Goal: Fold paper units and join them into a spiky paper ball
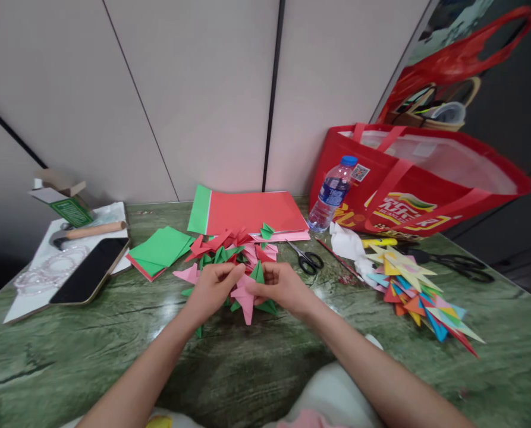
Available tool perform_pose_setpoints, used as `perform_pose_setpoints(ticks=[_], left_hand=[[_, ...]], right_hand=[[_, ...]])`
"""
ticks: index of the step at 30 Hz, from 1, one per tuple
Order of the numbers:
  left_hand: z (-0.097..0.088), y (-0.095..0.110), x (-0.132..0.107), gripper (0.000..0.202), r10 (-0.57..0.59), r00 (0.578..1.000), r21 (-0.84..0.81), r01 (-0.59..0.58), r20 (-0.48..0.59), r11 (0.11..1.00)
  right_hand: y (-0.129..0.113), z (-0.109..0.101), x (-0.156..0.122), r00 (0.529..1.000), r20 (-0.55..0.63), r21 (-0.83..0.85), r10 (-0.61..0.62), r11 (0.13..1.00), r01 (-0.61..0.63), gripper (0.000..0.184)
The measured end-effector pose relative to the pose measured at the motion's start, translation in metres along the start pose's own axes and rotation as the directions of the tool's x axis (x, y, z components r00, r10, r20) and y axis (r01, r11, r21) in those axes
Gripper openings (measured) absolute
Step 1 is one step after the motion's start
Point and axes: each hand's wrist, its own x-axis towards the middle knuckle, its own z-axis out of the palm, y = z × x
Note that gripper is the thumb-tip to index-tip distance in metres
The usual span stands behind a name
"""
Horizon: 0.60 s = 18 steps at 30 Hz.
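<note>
My left hand (214, 285) and my right hand (280, 285) meet over the table's middle, both pinched on a folded pink paper piece (246, 299) with a green folded piece (258, 273) slotted against it. Just behind my hands lies a heap of folded red, pink and green paper triangles (232, 248). A stack of red paper sheets (251, 212) with a green edge lies further back. Small green paper squares (160, 248) sit to the left of the heap.
Black scissors (307, 259), a water bottle (332, 195), a red tote bag (419, 184), a multicoloured folded-paper pile (419, 297) and larger scissors (464, 264) are right. A phone (90, 271), hammer (89, 232) and small box (64, 202) lie left on the green marble table (91, 351).
</note>
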Motion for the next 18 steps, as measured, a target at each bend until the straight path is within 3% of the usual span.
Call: perform_pose_setpoints(ticks=[4, 7, 9, 12, 15, 18], left_hand=[[0.000, 0.003, 0.000, 0.040, 0.068, 0.995, 0.051, -0.065, -0.067, 0.997], [0.001, 0.003, 0.001, 0.033, 0.007, 0.996, -0.079, -0.014, -0.088, 0.997], [0.001, 0.001, 0.001, 0.028, -0.043, 0.992, -0.162, 0.024, -0.119, 0.987], [0.001, -0.002, 0.002, 0.026, -0.049, 0.978, -0.192, 0.009, -0.205, 0.981], [0.002, -0.004, 0.002, 0.026, -0.046, 0.978, -0.216, 0.001, -0.204, 0.976], [0.004, -0.005, 0.002, 0.027, -0.059, 0.983, -0.243, 0.016, -0.172, 0.970]], right_hand=[[-0.001, 0.002, -0.001, 1.000, 0.003, 0.002, 0.024, 1.000, -0.024, 0.030], [-0.004, -0.008, 0.002, 0.999, -0.043, -0.017, 0.010, 1.000, -0.011, 0.027], [-0.006, -0.022, 0.006, 0.983, -0.175, -0.006, -0.053, 0.999, 0.053, 0.027], [-0.007, -0.049, 0.013, 0.920, -0.383, 0.034, -0.082, 0.994, 0.102, 0.029], [-0.004, -0.069, 0.017, 0.881, -0.472, 0.105, 0.031, 0.994, 0.021, 0.024], [0.001, -0.073, 0.019, 0.892, -0.442, 0.133, 0.098, 0.990, -0.043, 0.018]])
